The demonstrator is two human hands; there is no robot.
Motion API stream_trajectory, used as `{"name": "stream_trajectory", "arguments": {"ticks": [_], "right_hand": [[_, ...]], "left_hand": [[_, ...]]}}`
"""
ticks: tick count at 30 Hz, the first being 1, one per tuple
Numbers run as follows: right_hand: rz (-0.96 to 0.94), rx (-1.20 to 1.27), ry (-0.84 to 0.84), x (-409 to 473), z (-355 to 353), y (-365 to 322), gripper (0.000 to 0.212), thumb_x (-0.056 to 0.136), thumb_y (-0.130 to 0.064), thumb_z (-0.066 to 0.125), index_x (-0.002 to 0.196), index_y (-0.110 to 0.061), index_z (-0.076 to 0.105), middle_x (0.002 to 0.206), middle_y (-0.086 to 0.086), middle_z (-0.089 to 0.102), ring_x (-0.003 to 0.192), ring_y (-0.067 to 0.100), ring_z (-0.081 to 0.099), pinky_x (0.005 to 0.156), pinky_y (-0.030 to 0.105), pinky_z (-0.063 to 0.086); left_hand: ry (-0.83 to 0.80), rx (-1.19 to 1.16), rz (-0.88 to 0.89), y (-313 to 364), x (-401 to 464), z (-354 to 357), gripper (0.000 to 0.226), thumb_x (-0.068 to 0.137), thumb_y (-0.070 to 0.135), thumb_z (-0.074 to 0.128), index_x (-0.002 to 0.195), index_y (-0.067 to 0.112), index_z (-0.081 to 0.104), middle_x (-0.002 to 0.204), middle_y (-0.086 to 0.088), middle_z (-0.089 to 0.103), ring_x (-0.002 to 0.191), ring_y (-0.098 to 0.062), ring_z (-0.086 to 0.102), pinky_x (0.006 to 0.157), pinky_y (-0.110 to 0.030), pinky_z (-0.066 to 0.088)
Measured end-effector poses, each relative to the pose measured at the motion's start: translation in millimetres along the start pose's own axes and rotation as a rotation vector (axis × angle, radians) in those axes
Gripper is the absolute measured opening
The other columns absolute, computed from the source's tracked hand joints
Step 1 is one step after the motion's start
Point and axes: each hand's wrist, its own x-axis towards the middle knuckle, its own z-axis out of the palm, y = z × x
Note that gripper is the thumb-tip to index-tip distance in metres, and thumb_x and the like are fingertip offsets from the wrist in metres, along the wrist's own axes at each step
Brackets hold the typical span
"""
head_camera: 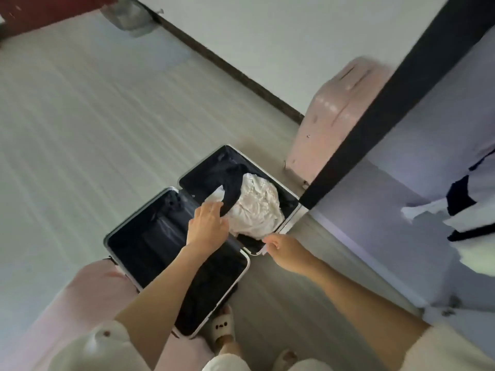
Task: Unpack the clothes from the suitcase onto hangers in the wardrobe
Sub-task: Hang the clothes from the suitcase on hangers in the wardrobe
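Left hand [207, 226] pinches dark garment [232, 187] in suitcase [150, 199]; right hand's [285, 251] grip unclear; white clothes [257, 204] may snag and spill.

The open suitcase [150, 253] under the hands is black inside with a silver rim. Just beyond the left hand [207, 224] lie a cream-white garment [257, 207] and a dark navy garment [235, 183]. Farther off beyond the right hand [286, 251] stands a pale pink suitcase [329, 116]. The floor [80, 116] is light grey-beige with fine stripes. The slippers [223, 329] near the arms are cream with dark dots.
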Motion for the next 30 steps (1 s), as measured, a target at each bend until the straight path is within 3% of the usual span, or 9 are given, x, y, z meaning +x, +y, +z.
{"name": "stream_trajectory", "arguments": {"ticks": [4,9,14,21,24,26,28,30], "right_hand": [[0.026,-0.024,-0.012,64,31,-30,0.040,0.099,-0.016,0.028,0.136,-0.013,0.042,0.125,0.010,0.057,0.094,0.020,0.059,0.081,0.029,0.044],[0.044,-0.274,-0.082,179,80,-7,0.042,0.098,-0.017,0.032,0.139,-0.014,0.036,0.135,0.008,0.047,0.121,0.025,0.048,0.095,0.037,0.043],[0.151,-0.426,-0.012,322,135,72,0.036,0.095,-0.016,0.036,0.130,-0.008,0.040,0.126,0.012,0.047,0.117,0.029,0.043,0.090,0.039,0.044],[0.255,-0.792,-0.046,487,184,216,0.059,0.090,-0.018,0.046,0.143,-0.017,0.021,0.146,0.009,0.024,0.135,0.029,0.023,0.101,0.045,0.034],[0.339,-0.650,0.053,545,174,259,0.075,0.091,-0.024,0.047,0.148,-0.028,-0.002,0.156,0.003,-0.006,0.144,0.030,-0.005,0.111,0.052,0.019],[0.393,-0.462,0.128,583,164,279,0.085,0.090,-0.030,0.053,0.147,-0.030,-0.011,0.156,0.002,-0.016,0.144,0.030,-0.013,0.115,0.050,0.009],[0.417,-0.260,0.157,607,162,290,0.098,0.086,-0.030,0.062,0.146,-0.026,-0.015,0.156,0.004,-0.013,0.144,0.030,-0.006,0.116,0.045,0.008],[0.405,-0.094,0.106,616,172,298,0.099,0.084,-0.019,0.066,0.148,-0.020,-0.009,0.157,0.005,0.000,0.143,0.027,0.011,0.115,0.039,0.019]], "left_hand": [[0.007,-0.082,-0.083,-50,41,1,0.046,0.096,0.024,0.043,0.140,0.016,0.034,0.144,-0.006,0.033,0.133,-0.026,0.030,0.103,-0.043,0.035],[-0.082,-0.154,-0.137,-112,100,64,0.048,0.097,0.026,0.041,0.142,0.015,0.030,0.145,-0.004,0.030,0.132,-0.024,0.031,0.103,-0.039,0.038],[-0.093,-0.171,-0.125,-173,194,191,0.049,0.097,0.025,0.041,0.143,0.015,0.029,0.146,-0.003,0.029,0.132,-0.022,0.029,0.102,-0.037,0.040],[-0.086,-0.001,-0.095,-237,314,367,0.052,0.098,0.029,0.038,0.146,0.018,0.022,0.155,-0.010,0.009,0.144,-0.027,0.002,0.109,-0.044,0.027],[0.046,0.128,-0.054,-265,347,414,0.055,0.095,0.032,0.044,0.144,0.014,0.030,0.155,-0.016,0.014,0.144,-0.034,0.006,0.109,-0.052,0.025],[0.118,0.151,-0.032,-281,361,437,0.052,0.093,0.032,0.047,0.140,0.012,0.039,0.151,-0.018,0.025,0.143,-0.034,0.012,0.105,-0.058,0.028],[0.166,0.117,-0.004,-289,366,451,0.048,0.092,0.031,0.047,0.136,0.013,0.043,0.148,-0.018,0.032,0.142,-0.033,0.013,0.102,-0.059,0.032],[0.180,0.076,0.007,-291,366,455,0.047,0.091,0.029,0.049,0.136,0.014,0.044,0.146,-0.018,0.034,0.141,-0.034,0.012,0.099,-0.058,0.036]]}}
